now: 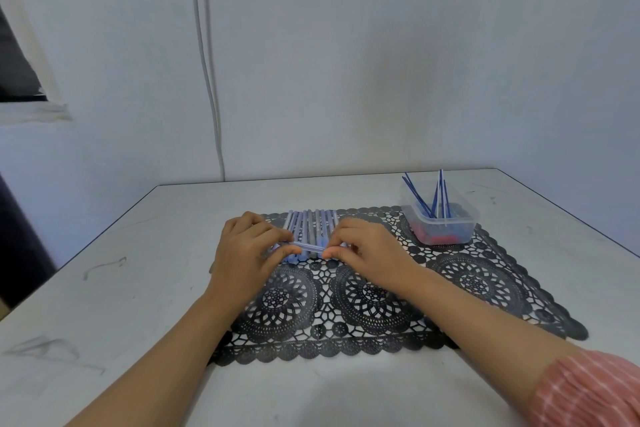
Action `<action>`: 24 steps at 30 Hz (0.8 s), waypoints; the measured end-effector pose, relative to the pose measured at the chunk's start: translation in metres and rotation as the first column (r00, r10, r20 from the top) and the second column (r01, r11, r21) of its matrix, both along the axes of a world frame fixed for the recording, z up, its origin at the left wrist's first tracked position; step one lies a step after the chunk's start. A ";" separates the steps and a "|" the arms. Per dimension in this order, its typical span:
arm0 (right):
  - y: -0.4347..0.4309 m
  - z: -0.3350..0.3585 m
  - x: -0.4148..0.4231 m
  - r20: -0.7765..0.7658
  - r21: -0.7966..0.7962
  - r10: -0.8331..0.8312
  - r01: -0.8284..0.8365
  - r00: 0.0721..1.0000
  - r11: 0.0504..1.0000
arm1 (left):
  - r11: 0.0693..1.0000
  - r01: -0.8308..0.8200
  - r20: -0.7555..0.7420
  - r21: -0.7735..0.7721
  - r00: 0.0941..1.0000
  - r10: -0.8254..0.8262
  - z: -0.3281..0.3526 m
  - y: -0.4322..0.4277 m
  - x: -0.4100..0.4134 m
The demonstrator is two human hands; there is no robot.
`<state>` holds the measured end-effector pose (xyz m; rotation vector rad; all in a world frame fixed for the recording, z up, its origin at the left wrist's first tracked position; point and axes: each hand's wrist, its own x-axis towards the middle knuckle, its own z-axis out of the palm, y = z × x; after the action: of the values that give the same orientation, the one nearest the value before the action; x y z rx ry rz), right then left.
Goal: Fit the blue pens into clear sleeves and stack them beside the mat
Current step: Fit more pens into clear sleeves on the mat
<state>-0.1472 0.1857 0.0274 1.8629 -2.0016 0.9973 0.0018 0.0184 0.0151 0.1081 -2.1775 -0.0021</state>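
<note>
Left hand [242, 251], right hand [367, 250] pinched ends of one clear-sleeved blue pen [306, 246]. Row of sleeved pens [311, 222] lay at 12 o'clock, on black lace mat [485, 274]. Thin bare blue pens [417, 197] in clear plastic tub [440, 229], 2 o'clock, seemed not yet done.

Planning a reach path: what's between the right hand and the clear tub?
Head view: only bare black lace mat between the right hand, pinching a blue pen, and the clear tub.

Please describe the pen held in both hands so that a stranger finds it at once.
On the white table, find the black lace mat; a row of pens lies at its far left. The held pen, pinched between left hand and right hand, lies crosswise over that row, whose pens all point away.
</note>
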 end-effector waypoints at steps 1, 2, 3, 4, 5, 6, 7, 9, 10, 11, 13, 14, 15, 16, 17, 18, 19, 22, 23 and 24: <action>-0.001 0.001 0.001 0.076 0.006 -0.010 0.010 0.997 1.000 | 1.000 0.003 -0.009 -0.004 1.000 -0.003 0.000 0.000 0.000; -0.001 0.001 0.002 0.150 0.010 -0.023 0.022 0.988 1.000 | 1.000 0.006 -0.016 -0.006 1.000 -0.006 0.000 0.000 0.000; -0.002 0.003 0.003 0.223 0.014 -0.042 0.040 0.974 0.999 | 1.000 0.010 -0.023 -0.007 1.000 -0.010 0.000 0.001 0.000; -0.003 0.004 0.004 0.297 0.018 -0.069 0.066 0.953 0.998 | 1.000 0.015 -0.031 -0.005 0.999 -0.015 0.000 0.001 0.000; -0.003 0.005 0.006 0.371 0.027 -0.095 0.092 0.924 0.995 | 1.000 0.021 -0.041 -0.002 0.999 -0.021 0.000 0.001 0.000; -0.003 0.007 0.008 0.451 0.038 -0.116 0.111 0.885 0.993 | 1.000 0.025 -0.050 -0.001 0.998 -0.025 0.000 0.002 0.000; -0.003 0.009 0.010 0.542 0.045 -0.125 0.120 0.831 0.992 | 1.000 0.027 -0.059 -0.004 0.998 -0.028 0.000 0.002 -0.001; -0.001 0.014 0.015 0.751 0.035 -0.103 0.117 0.652 0.993 | 0.999 0.031 -0.071 -0.011 0.997 -0.032 0.001 0.003 -0.001; 0.000 0.017 0.016 0.849 0.025 -0.084 0.119 0.522 0.993 | 0.999 0.034 -0.072 -0.012 0.997 -0.035 0.001 0.004 -0.001; 0.001 0.021 0.016 0.922 0.021 -0.069 0.130 0.381 0.991 | 0.999 0.036 -0.071 -0.011 0.997 -0.037 0.001 0.004 -0.001; 0.005 0.029 0.011 0.990 0.029 -0.049 0.150 0.131 0.988 | 0.999 0.034 -0.070 -0.003 0.997 -0.034 0.000 0.004 -0.001; 0.006 0.032 0.006 0.998 0.032 -0.039 0.159 0.045 0.987 | 1.000 0.030 -0.070 0.005 0.997 -0.030 0.000 0.004 -0.001; 0.009 0.034 0.002 0.999 0.036 -0.036 0.166 0.000 0.985 | 1.000 0.027 -0.071 0.012 0.997 -0.026 0.000 0.003 -0.001; 0.010 0.034 -0.003 0.999 0.047 -0.047 0.175 -0.006 0.984 | 1.000 0.025 -0.071 0.016 0.997 -0.024 0.000 0.003 -0.001; 0.011 0.033 -0.007 0.998 0.062 -0.065 0.184 0.013 0.981 | 1.000 0.024 -0.071 0.018 0.997 -0.023 0.000 0.003 -0.001; 0.012 0.031 -0.011 0.996 0.074 -0.084 0.190 0.043 0.979 | 1.000 0.024 -0.069 0.020 0.997 -0.022 -0.001 0.002 -0.001; 0.013 0.028 -0.015 0.992 0.085 -0.100 0.191 0.073 0.978 | 0.999 0.024 -0.066 0.023 0.998 -0.022 -0.001 0.002 -0.001; 0.014 0.020 -0.022 0.977 0.117 -0.146 0.181 0.155 0.977 | 0.999 0.028 -0.062 0.028 0.998 -0.027 -0.001 0.003 -0.001; 0.014 0.017 -0.023 0.968 0.131 -0.165 0.181 0.190 0.975 | 0.999 0.029 -0.061 0.030 0.998 -0.027 -0.001 0.003 -0.001; 0.014 0.015 -0.024 0.953 0.144 -0.186 0.184 0.237 0.972 | 0.999 0.028 -0.060 0.033 0.998 -0.026 -0.001 0.003 0.000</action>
<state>-0.1712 0.1998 0.0419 0.8278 -2.6454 2.4776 0.0013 0.0214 0.0143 0.0965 -2.1195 -0.0571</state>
